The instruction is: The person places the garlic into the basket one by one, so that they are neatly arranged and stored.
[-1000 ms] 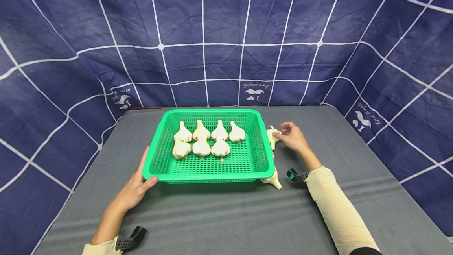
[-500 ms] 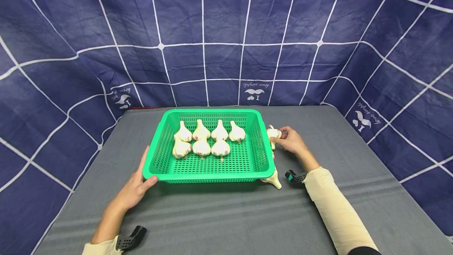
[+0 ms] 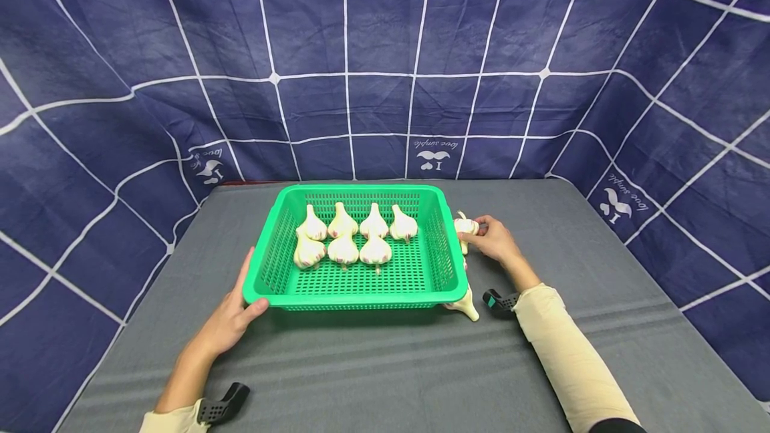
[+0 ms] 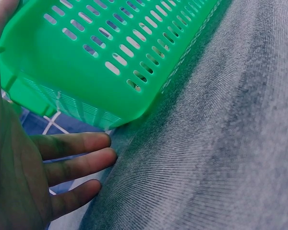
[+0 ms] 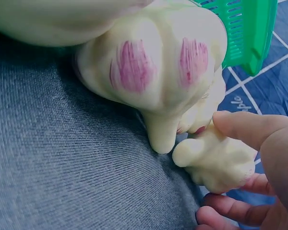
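7 garlic bulbs (image 3: 343,252) in basket (image 3: 355,301), room at R end. R hand (image 3: 498,240) pinches another bulb (image 3: 466,226) outside basket's R edge, w/ 2+ others (image 3: 464,305) there; job seems part-done. L hand (image 3: 225,323), fingers spread, touches near-L corner.

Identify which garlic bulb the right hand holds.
The rearmost bulb right of the basket: the right hand pinches it; other outside bulbs lie nearer the front, seven bulbs lie inside.

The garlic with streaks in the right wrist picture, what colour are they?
Pinkish purple, on a creamy white garlic bulb; the right wrist view shows them best.
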`<action>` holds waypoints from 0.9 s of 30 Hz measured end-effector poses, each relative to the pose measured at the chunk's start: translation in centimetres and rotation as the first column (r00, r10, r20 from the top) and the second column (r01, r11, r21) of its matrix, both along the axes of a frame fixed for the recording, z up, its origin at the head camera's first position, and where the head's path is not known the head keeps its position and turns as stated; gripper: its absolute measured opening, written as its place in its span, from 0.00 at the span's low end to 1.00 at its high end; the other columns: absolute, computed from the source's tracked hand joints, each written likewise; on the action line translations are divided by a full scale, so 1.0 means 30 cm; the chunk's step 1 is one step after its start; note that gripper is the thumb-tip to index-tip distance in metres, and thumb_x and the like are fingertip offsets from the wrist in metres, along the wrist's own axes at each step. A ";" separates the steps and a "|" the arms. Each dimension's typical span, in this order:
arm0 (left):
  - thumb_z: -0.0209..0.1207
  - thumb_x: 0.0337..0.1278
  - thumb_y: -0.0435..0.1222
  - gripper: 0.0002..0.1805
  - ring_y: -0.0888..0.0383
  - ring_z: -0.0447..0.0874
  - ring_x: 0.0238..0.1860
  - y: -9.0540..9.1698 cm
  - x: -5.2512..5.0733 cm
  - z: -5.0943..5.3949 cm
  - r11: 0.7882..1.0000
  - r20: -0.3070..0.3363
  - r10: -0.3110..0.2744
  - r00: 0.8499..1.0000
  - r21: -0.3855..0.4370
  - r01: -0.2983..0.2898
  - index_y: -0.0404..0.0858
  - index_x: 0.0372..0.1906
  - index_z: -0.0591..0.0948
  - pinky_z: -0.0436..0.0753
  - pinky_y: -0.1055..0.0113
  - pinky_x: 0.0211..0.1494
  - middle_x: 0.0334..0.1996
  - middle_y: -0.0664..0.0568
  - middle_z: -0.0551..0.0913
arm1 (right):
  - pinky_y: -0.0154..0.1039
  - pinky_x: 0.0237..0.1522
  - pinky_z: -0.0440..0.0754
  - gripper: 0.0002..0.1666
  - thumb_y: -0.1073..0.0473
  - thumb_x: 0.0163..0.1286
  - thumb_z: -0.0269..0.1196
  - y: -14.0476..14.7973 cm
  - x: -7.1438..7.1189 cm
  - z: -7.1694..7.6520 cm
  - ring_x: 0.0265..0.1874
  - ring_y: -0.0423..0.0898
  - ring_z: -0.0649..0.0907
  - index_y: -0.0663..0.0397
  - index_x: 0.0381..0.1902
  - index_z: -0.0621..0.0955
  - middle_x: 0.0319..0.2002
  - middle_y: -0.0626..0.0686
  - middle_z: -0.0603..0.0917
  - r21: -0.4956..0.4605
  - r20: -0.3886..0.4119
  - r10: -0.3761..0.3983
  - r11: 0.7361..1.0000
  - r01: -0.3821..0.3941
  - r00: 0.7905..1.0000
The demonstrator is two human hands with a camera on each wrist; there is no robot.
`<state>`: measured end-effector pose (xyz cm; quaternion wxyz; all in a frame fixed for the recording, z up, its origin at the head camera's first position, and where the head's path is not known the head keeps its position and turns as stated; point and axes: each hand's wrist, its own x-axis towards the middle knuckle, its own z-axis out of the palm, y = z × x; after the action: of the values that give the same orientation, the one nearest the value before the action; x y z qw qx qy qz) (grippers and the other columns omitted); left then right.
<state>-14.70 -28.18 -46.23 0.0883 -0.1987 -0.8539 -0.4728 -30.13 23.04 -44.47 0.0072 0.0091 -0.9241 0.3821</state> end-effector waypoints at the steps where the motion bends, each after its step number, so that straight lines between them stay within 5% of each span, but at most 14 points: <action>1: 0.55 0.67 0.43 0.49 0.75 0.47 0.69 0.001 0.000 0.000 1.000 -0.002 -0.003 1.000 0.002 0.003 0.54 0.80 0.35 0.50 0.82 0.63 0.76 0.32 0.47 | 0.37 0.26 0.74 0.37 0.44 0.61 0.70 0.001 0.002 0.000 0.22 0.42 0.78 0.66 0.57 0.75 0.35 0.58 0.82 -0.005 -0.008 -0.002 1.000 0.001 1.000; 10: 0.55 0.67 0.44 0.49 0.75 0.47 0.70 0.003 -0.002 0.003 1.000 -0.006 -0.009 1.000 0.007 0.009 0.51 0.80 0.35 0.49 0.81 0.64 0.76 0.33 0.46 | 0.35 0.25 0.79 0.36 0.49 0.58 0.73 0.021 0.014 0.010 0.20 0.41 0.82 0.65 0.57 0.75 0.40 0.64 0.85 -0.069 -0.066 -0.046 0.997 0.042 0.997; 18: 0.55 0.67 0.43 0.49 0.75 0.47 0.70 0.003 0.000 0.002 1.000 0.000 -0.010 1.000 0.011 0.010 0.54 0.80 0.35 0.50 0.81 0.64 0.76 0.33 0.46 | 0.43 0.36 0.74 0.33 0.48 0.57 0.73 0.019 0.023 0.048 0.38 0.56 0.80 0.58 0.56 0.77 0.43 0.63 0.83 -0.015 -0.161 -0.096 0.995 0.094 0.982; 27: 0.55 0.67 0.43 0.49 0.76 0.48 0.69 0.002 -0.001 0.000 1.000 -0.001 -0.009 1.000 0.010 0.009 0.54 0.80 0.35 0.50 0.82 0.64 0.76 0.32 0.48 | 0.41 0.33 0.74 0.32 0.54 0.54 0.75 0.000 0.045 0.103 0.34 0.55 0.84 0.60 0.54 0.78 0.44 0.62 0.80 0.011 -0.265 0.002 1.000 0.001 0.964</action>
<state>-14.73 -28.12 -46.22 0.0874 -0.2025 -0.8506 -0.4773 -28.79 23.04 -41.37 0.1308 0.0606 -0.9168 0.3724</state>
